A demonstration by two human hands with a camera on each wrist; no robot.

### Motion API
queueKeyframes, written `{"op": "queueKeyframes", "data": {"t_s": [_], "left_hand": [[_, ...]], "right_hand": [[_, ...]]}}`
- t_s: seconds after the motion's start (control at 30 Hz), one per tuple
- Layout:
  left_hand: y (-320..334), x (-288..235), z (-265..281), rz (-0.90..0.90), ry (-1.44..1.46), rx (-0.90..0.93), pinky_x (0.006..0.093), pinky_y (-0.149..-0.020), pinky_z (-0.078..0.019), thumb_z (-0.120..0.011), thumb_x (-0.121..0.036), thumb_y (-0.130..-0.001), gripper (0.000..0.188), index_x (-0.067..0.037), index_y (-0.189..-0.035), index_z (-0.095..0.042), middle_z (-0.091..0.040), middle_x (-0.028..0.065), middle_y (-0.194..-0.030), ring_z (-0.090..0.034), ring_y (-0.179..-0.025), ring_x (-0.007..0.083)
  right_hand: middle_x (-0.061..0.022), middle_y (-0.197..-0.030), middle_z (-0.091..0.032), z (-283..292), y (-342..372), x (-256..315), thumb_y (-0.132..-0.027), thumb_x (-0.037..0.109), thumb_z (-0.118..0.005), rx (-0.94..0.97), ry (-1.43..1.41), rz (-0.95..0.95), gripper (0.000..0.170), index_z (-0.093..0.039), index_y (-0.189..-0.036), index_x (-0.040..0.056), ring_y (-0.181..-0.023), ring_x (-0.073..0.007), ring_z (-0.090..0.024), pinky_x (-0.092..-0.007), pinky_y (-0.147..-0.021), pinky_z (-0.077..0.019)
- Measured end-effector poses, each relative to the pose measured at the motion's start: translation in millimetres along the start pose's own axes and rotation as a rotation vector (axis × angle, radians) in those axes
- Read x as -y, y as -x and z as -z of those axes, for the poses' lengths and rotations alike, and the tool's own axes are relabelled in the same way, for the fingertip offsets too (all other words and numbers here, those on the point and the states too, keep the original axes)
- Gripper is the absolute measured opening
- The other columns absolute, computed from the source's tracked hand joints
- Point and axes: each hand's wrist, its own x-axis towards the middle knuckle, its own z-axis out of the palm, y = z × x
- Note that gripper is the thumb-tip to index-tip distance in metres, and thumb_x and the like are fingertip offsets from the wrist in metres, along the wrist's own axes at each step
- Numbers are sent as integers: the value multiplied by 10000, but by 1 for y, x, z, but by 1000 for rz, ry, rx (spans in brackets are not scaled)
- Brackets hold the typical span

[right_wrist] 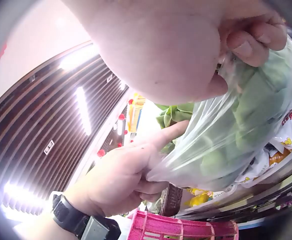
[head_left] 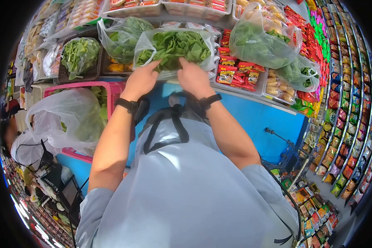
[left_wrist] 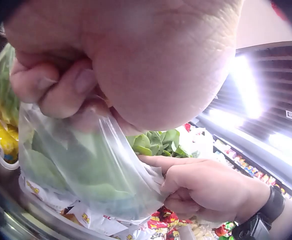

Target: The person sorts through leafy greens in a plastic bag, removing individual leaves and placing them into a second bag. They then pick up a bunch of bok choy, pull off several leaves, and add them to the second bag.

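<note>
A clear plastic bag [head_left: 146,39] full of leafy greens [head_left: 182,45] lies on the display, its mouth toward the person. My left hand [head_left: 140,82] grips the left side of the bag's mouth, fingers curled on the plastic and index finger pointing in at the leaves. On the opposite side my right hand [head_left: 194,78] holds the edge in the same manner. The left wrist view shows the plastic [left_wrist: 86,165] stretched between both hands. Green leaves [right_wrist: 176,115] show past the bag's edge in the right wrist view.
More bagged greens [head_left: 260,41] lie to the right, others [head_left: 80,56] in a dark basket at left. Red snack packets [head_left: 239,74] fill a tray beside the bag. A pink crate [head_left: 111,89] with a bag [head_left: 70,120] stands at left. Packed shelves [head_left: 347,99] rise at right.
</note>
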Motion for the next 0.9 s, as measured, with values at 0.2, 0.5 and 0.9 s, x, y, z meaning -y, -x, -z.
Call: {"op": "queueKeyframes", "data": {"t_s": [0.2, 0.5, 0.9], "left_hand": [[-3, 5, -1, -14, -9, -23, 528, -991, -572, -542, -163, -1011, 592, -173, -1596, -631, -762, 309, -1131, -735, -1085, 488], [-2, 0, 2, -21, 10, -24, 536, -966, -569, -546, -163, -1000, 593, -163, -1586, -638, -756, 313, -1077, -735, -1049, 491], [-7, -4, 2, 19, -23, -11, 544, -915, -570, -565, -165, -976, 625, -167, -1598, -628, -739, 316, -1011, -729, -993, 500]], "right_hand": [[-267, -1210, -762, 0, -7, -5, -1019, 232, -581, 0, -27, 35, 545, -628, -1549, 111, -1124, -484, -747, -597, -979, -593], [-236, -1212, -778, 4, -4, -19, -959, 174, -622, -58, -180, 141, 489, -748, -1427, 110, -1123, -457, -747, -562, -994, -594], [-198, -1251, -780, 17, 2, -22, -968, 186, -641, 23, -192, 67, 414, -782, -1348, 103, -1133, -437, -744, -552, -990, -595]]}}
